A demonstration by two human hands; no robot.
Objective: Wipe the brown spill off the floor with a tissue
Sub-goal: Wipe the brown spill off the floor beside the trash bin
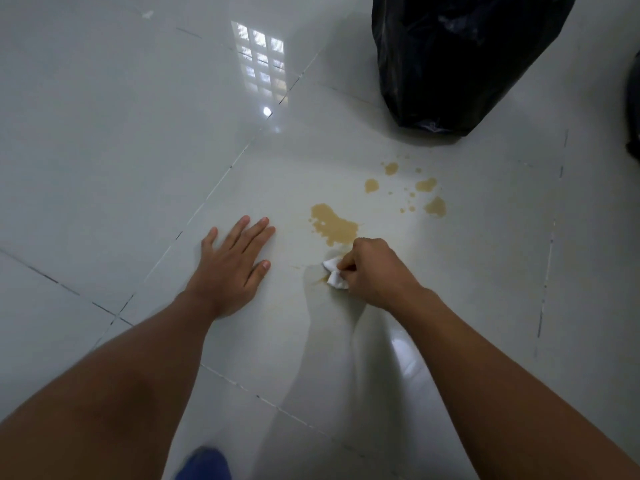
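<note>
Wiping just begun: right hand (372,268) clutching crumpled white tissue (334,273) at near edge of brown liquid spill (334,225), left hand (232,263) flat on glossy white tiled floor (104,150); next, sweeping forward through puddle.

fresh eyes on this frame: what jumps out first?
The brown spill splashed across the pale floor tile, droplets trailing toward a black bin bag at top right. Just below the largest puddle, the right hand grips a crumpled white tissue; the left hand rests flat beside it.
</note>
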